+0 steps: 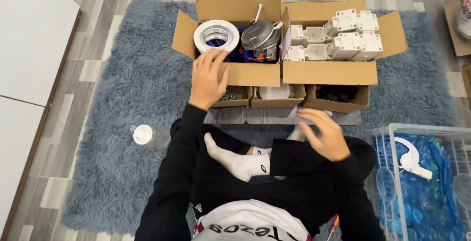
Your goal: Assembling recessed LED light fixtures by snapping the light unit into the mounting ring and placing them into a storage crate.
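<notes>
cardboard box (255,74) under left hand (208,79), fingers spread, right hand (326,135) empty, fingers loosely apart

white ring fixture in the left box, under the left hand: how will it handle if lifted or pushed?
The white ring looks rigid, likely metal or hard plastic, so it should not flex. Its glossy rim may be slippery. It lies tilted on loose parts in the cardboard box, so a push from the left hand would probably make it slide or tip.

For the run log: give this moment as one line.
left hand: open, reaching to white ring in left cardboard box | right hand: open, empty, above lap | right cardboard box: white parts
</notes>
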